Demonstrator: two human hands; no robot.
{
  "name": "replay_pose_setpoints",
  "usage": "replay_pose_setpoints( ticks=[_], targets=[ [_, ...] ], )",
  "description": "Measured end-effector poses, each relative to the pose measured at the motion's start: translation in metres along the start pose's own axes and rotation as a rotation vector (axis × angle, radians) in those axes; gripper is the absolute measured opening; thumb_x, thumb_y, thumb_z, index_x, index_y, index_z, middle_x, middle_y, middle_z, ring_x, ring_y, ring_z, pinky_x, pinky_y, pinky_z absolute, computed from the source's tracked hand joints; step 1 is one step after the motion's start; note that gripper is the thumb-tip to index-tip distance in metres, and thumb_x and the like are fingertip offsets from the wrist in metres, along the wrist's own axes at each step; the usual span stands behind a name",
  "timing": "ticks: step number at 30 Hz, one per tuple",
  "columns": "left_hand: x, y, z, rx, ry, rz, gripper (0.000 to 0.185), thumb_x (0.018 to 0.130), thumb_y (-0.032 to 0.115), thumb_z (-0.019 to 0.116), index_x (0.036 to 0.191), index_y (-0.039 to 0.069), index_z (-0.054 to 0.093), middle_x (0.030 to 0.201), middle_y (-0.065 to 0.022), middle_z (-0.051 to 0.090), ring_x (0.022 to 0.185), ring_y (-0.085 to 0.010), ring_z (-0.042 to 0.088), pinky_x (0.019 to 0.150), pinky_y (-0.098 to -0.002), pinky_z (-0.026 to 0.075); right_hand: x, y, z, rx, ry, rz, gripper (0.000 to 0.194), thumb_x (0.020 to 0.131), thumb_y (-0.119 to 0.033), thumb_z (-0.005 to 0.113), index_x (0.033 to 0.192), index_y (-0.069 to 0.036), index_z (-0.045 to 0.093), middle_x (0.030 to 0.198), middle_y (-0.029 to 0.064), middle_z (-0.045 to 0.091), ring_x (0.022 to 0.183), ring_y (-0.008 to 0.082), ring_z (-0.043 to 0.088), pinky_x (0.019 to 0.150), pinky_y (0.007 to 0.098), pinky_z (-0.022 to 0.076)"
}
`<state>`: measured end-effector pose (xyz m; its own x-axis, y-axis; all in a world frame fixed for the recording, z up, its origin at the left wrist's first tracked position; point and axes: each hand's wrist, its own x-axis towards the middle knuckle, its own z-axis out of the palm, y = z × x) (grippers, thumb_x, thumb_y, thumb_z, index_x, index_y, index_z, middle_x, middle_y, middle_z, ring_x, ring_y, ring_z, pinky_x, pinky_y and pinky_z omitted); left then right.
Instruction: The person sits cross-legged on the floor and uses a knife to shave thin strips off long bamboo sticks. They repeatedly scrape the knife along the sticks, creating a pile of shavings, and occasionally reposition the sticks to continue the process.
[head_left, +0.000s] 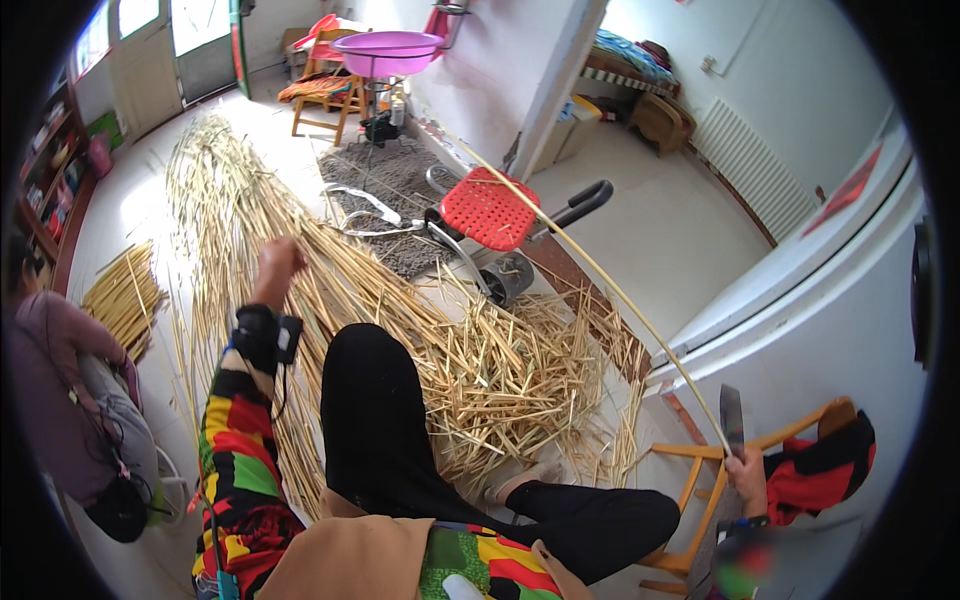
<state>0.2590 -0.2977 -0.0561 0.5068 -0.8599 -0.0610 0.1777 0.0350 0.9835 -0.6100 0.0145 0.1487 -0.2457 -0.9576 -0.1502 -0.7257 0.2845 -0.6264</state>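
Observation:
My right hand (745, 480), low at the right, is closed on the handle of a broad-bladed knife (731, 420). The lower end of a long pale reed stalk (615, 277) also meets this hand, and the stalk arcs up and left past the red stool. My left hand (280, 259) is raised over long dry stalks (225, 195) spread on the floor. Its fingers look curled; whether they hold anything is not clear. Short cut stalk pieces (510, 382) lie heaped beyond my knees.
A red perforated seat (491, 208) on a metal frame stands beyond the heap. A co-worker (67, 390) sits at the left by a stack of cut stalks (127, 296). A wooden chair (694, 495) is beside my right arm; a purple basin (388, 54) stands farther back.

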Motion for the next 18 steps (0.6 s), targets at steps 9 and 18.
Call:
replay_pose_setpoints(
  ticks=[9, 18],
  targets=[
    [-0.270, 0.061, 0.216, -0.241, -1.106, -0.186, 0.051, 0.110, 0.032, 0.053, 0.149, 0.000, 0.042, 0.138, -0.0168, 0.058, 0.086, -0.0206, 0.065, 0.072, -0.0327, 0.054, 0.068, -0.114, 0.128, -0.077, -0.145, -0.507, 0.028, 0.095, -0.029, 0.072, 0.103, -0.002, 0.070, 0.069, 0.0169, 0.057, 0.060, 0.0287, 0.053, 0.061, 0.0376, 0.0458],
    [-0.237, 0.044, 0.201, -0.486, -0.664, -0.224, 0.019, 0.111, 0.024, 0.053, 0.109, 0.010, 0.066, 0.077, -0.0003, 0.060, 0.052, -0.0064, 0.046, 0.043, -0.0229, 0.035, 0.083, -0.130, 0.205, -0.124, 0.135, -0.731, 0.022, 0.099, -0.029, 0.063, 0.090, -0.009, 0.060, 0.071, 0.0170, 0.062, 0.069, 0.0402, 0.065, 0.059, 0.0488, 0.0487]
  ],
)
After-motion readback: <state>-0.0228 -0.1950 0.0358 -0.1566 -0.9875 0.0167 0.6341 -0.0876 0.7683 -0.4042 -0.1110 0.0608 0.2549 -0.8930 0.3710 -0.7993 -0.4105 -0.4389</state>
